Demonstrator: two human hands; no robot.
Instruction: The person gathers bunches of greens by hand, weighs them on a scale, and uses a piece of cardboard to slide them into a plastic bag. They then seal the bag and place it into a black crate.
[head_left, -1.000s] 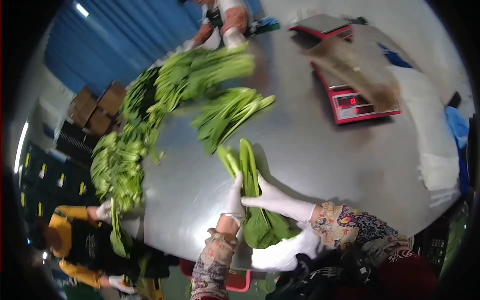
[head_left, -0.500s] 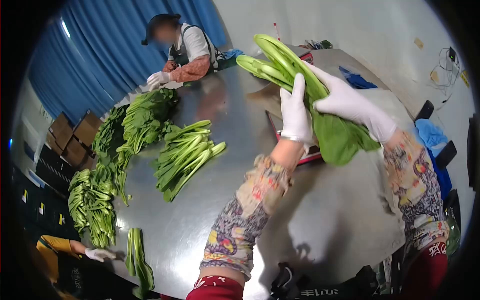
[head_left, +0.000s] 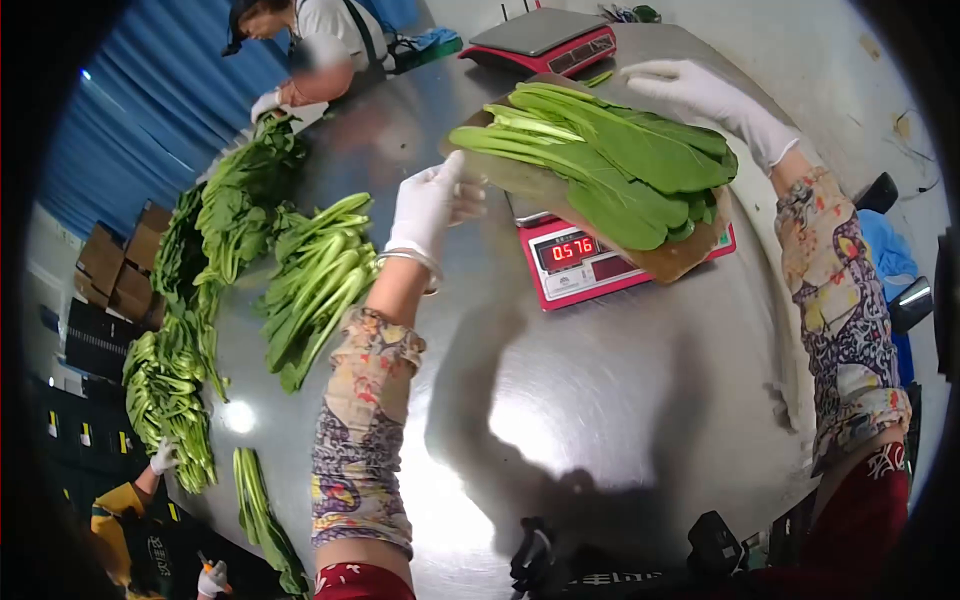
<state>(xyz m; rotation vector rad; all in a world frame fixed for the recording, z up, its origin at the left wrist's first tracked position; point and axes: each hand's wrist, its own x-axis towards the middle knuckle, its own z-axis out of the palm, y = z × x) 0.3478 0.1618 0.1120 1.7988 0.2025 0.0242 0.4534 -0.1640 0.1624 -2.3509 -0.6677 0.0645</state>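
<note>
A bunch of leafy greens (head_left: 620, 160) lies on a brown sheet (head_left: 665, 262) on top of a red digital scale (head_left: 575, 285), whose display reads 0.576. My left hand (head_left: 432, 205), in a white glove, is just left of the stem ends, empty, with its fingers apart. Beyond the leaves at the upper right, my right hand (head_left: 712, 102), also gloved, is stretched out flat and holds nothing. A loose pile of greens (head_left: 320, 285) rests on the metal table to the left of my left hand.
Bigger heaps of greens (head_left: 245, 200) (head_left: 170, 400) line the table's left side, with a few stalks (head_left: 262, 520) near the lower left edge. A second red scale (head_left: 545, 42) stands at the back. Co-workers (head_left: 325, 50) (head_left: 125, 530) are at the far left and lower left.
Both hands have let go of the greens, which now lie on the scale. My left hand has moved left; my right hand has lifted away to the upper right. The view has shifted.
</note>
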